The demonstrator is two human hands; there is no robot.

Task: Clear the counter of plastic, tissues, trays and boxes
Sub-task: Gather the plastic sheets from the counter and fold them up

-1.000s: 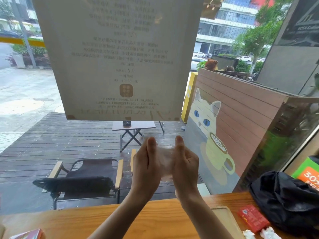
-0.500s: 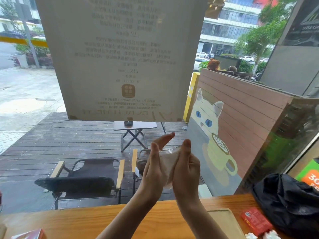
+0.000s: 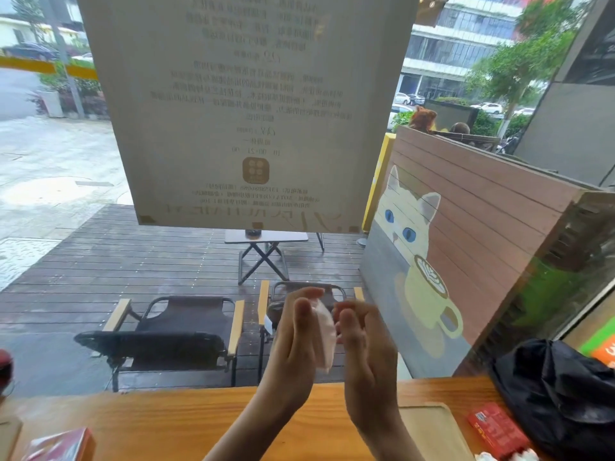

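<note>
Both hands are raised above the wooden counter in front of the window. A thin, crumpled piece of clear plastic is pressed between my left hand and my right hand, palms facing each other. On the counter lie a wooden tray, a flat red box to its right, white crumpled tissues at the bottom right edge, and another red box at the bottom left.
A black bag sits on the counter's right end. A large poster hangs on the window ahead. Outside are folding chairs and a small table. A wooden edge shows at the far left.
The plastic was stretched flat between my fingertips; now my hands have lowered slightly and turned palm to palm, squeezing it into a narrow fold.
</note>
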